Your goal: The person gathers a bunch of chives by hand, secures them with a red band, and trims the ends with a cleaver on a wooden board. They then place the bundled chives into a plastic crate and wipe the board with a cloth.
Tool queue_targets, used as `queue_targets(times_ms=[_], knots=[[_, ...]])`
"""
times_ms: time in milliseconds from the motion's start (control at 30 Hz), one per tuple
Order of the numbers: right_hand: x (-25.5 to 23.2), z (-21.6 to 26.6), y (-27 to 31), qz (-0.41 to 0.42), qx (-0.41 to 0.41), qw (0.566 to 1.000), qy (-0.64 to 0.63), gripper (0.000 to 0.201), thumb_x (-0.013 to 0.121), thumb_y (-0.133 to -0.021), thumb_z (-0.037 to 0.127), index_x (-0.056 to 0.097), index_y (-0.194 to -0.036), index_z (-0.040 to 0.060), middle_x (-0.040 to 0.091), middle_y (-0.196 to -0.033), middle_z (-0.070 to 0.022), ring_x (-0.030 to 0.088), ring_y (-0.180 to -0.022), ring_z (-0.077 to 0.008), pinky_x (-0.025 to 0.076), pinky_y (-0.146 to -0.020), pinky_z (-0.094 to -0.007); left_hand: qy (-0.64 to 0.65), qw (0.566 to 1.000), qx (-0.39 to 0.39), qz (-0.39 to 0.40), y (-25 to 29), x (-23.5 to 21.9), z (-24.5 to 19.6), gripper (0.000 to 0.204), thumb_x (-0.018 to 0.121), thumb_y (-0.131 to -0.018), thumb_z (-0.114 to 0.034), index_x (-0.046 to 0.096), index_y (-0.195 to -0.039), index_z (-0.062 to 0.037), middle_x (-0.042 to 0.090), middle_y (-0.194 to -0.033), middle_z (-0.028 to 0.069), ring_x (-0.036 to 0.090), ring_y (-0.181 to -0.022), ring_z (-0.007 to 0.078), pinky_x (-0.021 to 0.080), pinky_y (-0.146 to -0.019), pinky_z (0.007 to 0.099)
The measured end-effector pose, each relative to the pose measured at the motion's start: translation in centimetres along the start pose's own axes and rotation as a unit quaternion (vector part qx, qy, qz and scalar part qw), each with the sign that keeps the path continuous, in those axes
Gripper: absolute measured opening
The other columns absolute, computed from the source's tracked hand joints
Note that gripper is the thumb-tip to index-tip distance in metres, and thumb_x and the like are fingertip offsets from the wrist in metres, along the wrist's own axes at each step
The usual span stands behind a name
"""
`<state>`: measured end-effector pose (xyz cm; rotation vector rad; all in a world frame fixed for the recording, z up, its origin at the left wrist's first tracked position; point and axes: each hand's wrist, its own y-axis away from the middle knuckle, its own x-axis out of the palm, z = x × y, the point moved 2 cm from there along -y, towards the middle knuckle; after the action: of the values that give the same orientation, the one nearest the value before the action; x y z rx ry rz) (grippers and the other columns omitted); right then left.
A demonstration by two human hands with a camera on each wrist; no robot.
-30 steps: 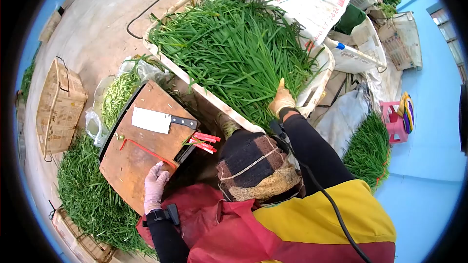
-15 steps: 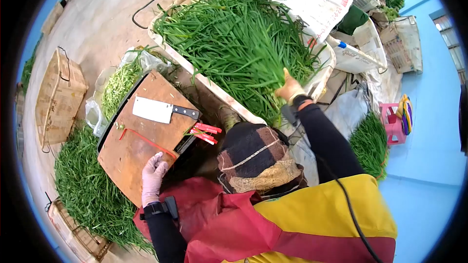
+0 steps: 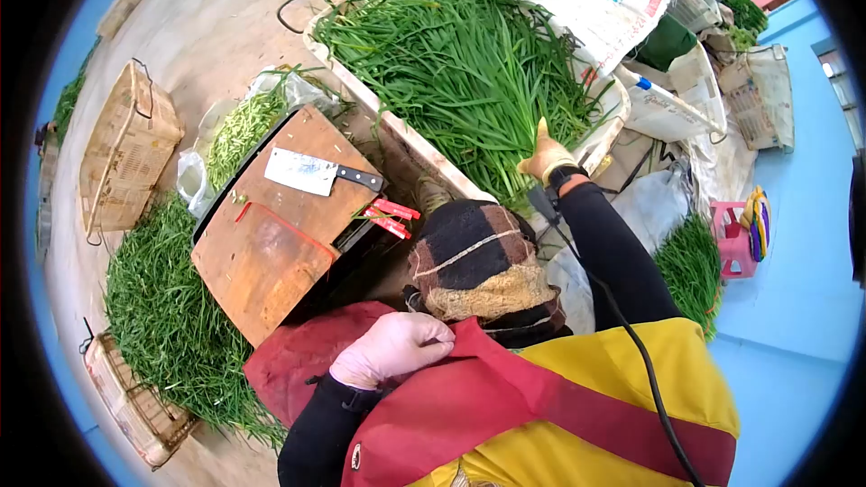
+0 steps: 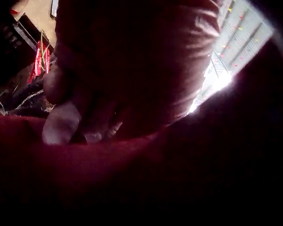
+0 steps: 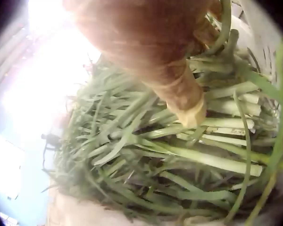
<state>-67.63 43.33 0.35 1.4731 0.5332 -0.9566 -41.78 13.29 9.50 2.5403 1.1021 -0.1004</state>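
My right hand [image 3: 548,155], in a yellowish glove, grips a bunch of green garlic [image 3: 487,81] near its stalk ends in the long white crate [image 3: 622,122]. In the right wrist view one digit bends down over pale stalks [image 5: 217,157]; the other fingers are mostly hidden. My left hand [image 3: 392,347], in a thin pale glove, lies against the red apron [image 3: 433,406] over the lap. Its fingers are bent, the tips right at the cloth; I cannot tell whether they pinch it. A cleaver [image 3: 302,171] and a red strip [image 3: 289,225] lie on the wooden board [image 3: 262,280].
Red-and-white strips [image 3: 390,219] stick out beside the board. Behind it stands a plastic bag of cut pale pieces [image 3: 244,140]. Piled greens [image 3: 171,325] and a plastic basket [image 3: 131,144] lie to the left. At right is a pink stool [image 3: 735,239]; a cable runs along my right arm.
My left hand has left the board's near edge and moved right onto the apron. My right hand shifted a bunch of green garlic, blurred half a second ago; the leaves now lie back over the pile.
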Motion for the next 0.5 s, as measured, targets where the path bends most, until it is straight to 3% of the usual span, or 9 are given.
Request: queue_targets(times_ms=[33, 100, 167, 233, 300, 333, 367, 433, 500], knots=[[-1.2, -0.6, 1.4, -0.048, -0.029, 0.998, -0.016, 0.108, 0.075, -0.076, 0.031, 0.003, -0.152, 0.0045, 0.056, -0.124, -0.0260, 0.056, -0.115, -0.0353, 0.046, -0.095, -0.0391, -0.027, 0.999, -0.012, 0.031, -0.1, 0.3, -0.4, 0.011, 0.068, -0.084, -0.014, 0.068, -0.086, -0.0026, 0.068, -0.081, 0.0099, 0.066, -0.074, 0.0176, 0.051, -0.070, 0.0283], [-2.8, -1.7, 4.3, -0.178, -0.068, 0.978, 0.086, 0.094, 0.070, -0.081, 0.032, 0.012, -0.152, 0.0110, 0.056, -0.124, -0.0216, 0.058, -0.112, -0.0342, 0.048, -0.092, -0.0432, -0.055, 0.995, -0.038, 0.078, 0.0, 0.9, -1.2, 0.013, 0.068, -0.083, -0.019, 0.068, -0.086, -0.0065, 0.066, -0.079, 0.0104, 0.064, -0.070, 0.0170, 0.050, -0.066, 0.0298], [-3.2, -4.2, 5.5, -0.267, -0.127, 0.949, 0.109, 0.084, 0.069, -0.081, 0.031, 0.024, -0.150, 0.0149, 0.056, -0.121, -0.0192, 0.057, -0.110, -0.0352, 0.048, -0.091, -0.0455, -0.101, 0.991, 0.041, 0.079, -0.2, 1.8, -1.4, 0.013, 0.067, -0.084, -0.020, 0.067, -0.087, -0.0075, 0.064, -0.078, 0.0101, 0.063, -0.069, 0.0192, 0.050, -0.065, 0.0312], [-3.1, -6.9, 6.7, -0.235, -0.150, 0.958, 0.073, 0.065, 0.065, -0.082, 0.028, 0.042, -0.141, 0.0136, 0.055, -0.128, -0.0201, 0.055, -0.115, -0.0369, 0.046, -0.095, -0.0448, -0.149, 0.982, 0.104, 0.052, -0.9, 2.8, -2.4, 0.013, 0.066, -0.084, -0.020, 0.066, -0.086, -0.0077, 0.065, -0.081, 0.0115, 0.064, -0.072, 0.0248, 0.051, -0.067, 0.0334], [-3.8, -7.2, 10.0, -0.167, -0.154, 0.974, -0.020, 0.044, 0.059, -0.083, 0.024, 0.059, -0.126, 0.0126, 0.066, -0.103, -0.0238, 0.064, -0.099, -0.0356, 0.049, -0.088, -0.0418, -0.111, 0.989, 0.066, 0.067, -0.8, 3.4, -2.3, 0.013, 0.067, -0.083, -0.020, 0.066, -0.085, -0.0073, 0.067, -0.084, 0.0105, 0.065, -0.073, 0.0235, 0.052, -0.069, 0.0337], [-3.3, -8.1, 11.0, -0.160, -0.222, 0.962, -0.025, 0.036, 0.057, -0.083, 0.023, 0.065, -0.116, 0.0111, 0.067, -0.094, -0.0222, 0.065, -0.093, -0.0360, 0.051, -0.084, -0.0431, -0.110, 0.990, 0.070, 0.048, -0.1, 3.3, -1.9, 0.015, 0.068, -0.082, -0.021, 0.066, -0.085, -0.0073, 0.068, -0.083, 0.0093, 0.065, -0.073, 0.0221, 0.051, -0.069, 0.0330], [-3.6, -7.7, 13.1, -0.082, -0.198, 0.976, -0.027, 0.030, 0.058, -0.083, 0.025, 0.068, -0.106, 0.0080, 0.068, -0.094, -0.0200, 0.065, -0.090, -0.0354, 0.051, -0.082, -0.0416, -0.108, 0.991, 0.071, 0.032, 0.8, 2.8, -1.3, 0.016, 0.069, -0.081, -0.023, 0.066, -0.085, -0.0073, 0.068, -0.083, 0.0082, 0.066, -0.073, 0.0206, 0.051, -0.069, 0.0324], [-3.3, -7.5, 17.5, -0.001, -0.211, 0.976, -0.062, 0.026, 0.060, -0.082, 0.025, 0.069, -0.099, 0.0070, 0.069, -0.091, -0.0179, 0.066, -0.088, -0.0336, 0.051, -0.081, -0.0401, -0.100, 0.978, -0.139, 0.115, 3.0, 2.5, -1.2, 0.018, 0.072, -0.078, -0.025, 0.067, -0.079, -0.0077, 0.067, -0.076, 0.0069, 0.065, -0.071, 0.0163, 0.050, -0.067, 0.0296], [-2.4, -7.6, 19.7, -0.021, -0.282, 0.958, -0.045, 0.025, 0.061, -0.082, 0.026, 0.069, -0.097, 0.0075, 0.069, -0.088, -0.0151, 0.066, -0.086, -0.0307, 0.051, -0.079, -0.0381, -0.163, 0.982, -0.058, 0.077, 3.8, 3.1, -2.0, 0.018, 0.071, -0.080, -0.025, 0.067, -0.076, -0.0074, 0.066, -0.072, 0.0056, 0.063, -0.068, 0.0135, 0.050, -0.066, 0.0283]])
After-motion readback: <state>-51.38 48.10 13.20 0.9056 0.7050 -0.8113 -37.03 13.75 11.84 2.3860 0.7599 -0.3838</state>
